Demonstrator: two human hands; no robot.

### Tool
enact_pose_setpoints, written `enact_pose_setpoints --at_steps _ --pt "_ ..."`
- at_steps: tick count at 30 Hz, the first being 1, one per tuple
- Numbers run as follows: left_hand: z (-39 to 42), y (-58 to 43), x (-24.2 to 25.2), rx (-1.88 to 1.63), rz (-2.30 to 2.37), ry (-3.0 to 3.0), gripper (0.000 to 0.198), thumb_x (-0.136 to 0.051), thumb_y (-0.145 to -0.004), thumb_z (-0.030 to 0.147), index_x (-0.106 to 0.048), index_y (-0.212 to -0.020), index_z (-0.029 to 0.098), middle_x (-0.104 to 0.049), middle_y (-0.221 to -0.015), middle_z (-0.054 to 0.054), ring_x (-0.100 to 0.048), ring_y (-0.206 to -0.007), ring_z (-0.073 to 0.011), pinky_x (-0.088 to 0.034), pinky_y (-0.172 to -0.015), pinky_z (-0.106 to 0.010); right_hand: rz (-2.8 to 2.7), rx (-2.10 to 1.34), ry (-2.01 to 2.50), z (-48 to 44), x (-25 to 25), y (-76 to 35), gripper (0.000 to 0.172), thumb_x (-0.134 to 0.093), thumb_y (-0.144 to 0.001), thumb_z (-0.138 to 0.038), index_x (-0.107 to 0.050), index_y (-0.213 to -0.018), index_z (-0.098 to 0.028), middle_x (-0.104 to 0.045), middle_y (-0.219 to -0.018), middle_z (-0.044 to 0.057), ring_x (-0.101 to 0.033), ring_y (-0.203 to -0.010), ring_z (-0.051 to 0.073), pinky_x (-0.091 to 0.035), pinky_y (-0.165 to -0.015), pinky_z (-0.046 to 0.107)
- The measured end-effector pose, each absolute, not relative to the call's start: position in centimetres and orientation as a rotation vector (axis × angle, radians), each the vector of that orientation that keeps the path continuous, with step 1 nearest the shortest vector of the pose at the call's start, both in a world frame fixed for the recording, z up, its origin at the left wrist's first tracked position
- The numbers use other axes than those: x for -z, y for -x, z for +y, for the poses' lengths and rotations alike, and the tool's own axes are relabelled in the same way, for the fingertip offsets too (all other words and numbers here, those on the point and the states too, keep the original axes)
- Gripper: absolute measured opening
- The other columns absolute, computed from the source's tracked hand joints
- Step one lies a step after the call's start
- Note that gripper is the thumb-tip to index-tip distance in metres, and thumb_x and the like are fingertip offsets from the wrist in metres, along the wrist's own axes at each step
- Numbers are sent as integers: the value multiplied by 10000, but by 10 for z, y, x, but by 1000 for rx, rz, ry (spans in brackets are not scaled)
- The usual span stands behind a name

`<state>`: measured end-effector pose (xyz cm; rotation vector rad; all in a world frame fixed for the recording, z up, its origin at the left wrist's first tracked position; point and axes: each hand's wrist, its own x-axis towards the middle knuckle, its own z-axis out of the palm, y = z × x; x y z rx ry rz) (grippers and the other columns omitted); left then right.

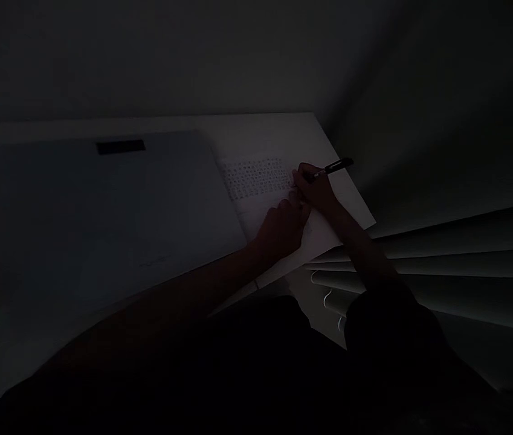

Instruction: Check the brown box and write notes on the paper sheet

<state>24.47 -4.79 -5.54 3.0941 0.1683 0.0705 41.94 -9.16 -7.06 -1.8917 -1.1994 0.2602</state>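
Observation:
The scene is very dark. My right hand [313, 188] holds a black pen [334, 167], its tip down on a white sheet of paper [278, 208] beside a block of printed rows [256, 177]. My left hand [281, 228] lies with curled fingers on the same sheet, just below and left of the right hand. Whether it holds anything is hidden in the dark.
A large bluish board or mat [102, 217] with a small black label [121, 146] covers the left of the white table [265, 130]. Window blind slats [455, 266] run along the right, past the table's edge. A dark wall stands behind.

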Motion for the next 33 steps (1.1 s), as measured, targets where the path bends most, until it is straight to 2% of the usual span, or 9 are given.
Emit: enact_pose_setpoints --at_steps 13,18,25,33 --pt "-48 -242 51 -23 154 -3089 458 -222 -993 127 -465 -1376 64 -334 -1538 -286 -580 -979 -277 -484 -661 -334 -1190 -249 1907 -91 70 -418 371 -489 -928 -438 -355 -686 -190 -397 -642 -3 -411 -648 120 -361 -667 297" --pt "-49 -243 49 6 156 -3080 459 -252 -990 138 -438 -1403 65 -323 -1543 -287 -575 -1035 -299 -497 -688 -344 -1190 -228 1895 -91 70 -417 360 -480 -932 -395 -324 -679 -191 -384 -644 -1 -403 -637 119 -347 -665 304" --pt "-48 -245 56 -31 163 -3104 466 -265 -1001 171 -419 -1430 75 -364 -1517 -272 -572 -1018 -285 -491 -676 -331 -1155 -259 1903 -93 67 -417 369 -480 -954 -433 -383 -689 -195 -426 -625 7 -439 -630 138 -372 -632 301" --pt "-49 -245 53 -39 157 -3116 455 -295 -969 136 -440 -1396 71 -358 -1516 -288 -577 -979 -282 -476 -639 -321 -1178 -276 1915 -92 64 -415 360 -479 -959 -369 -333 -678 -198 -381 -621 -3 -405 -606 121 -356 -630 296"
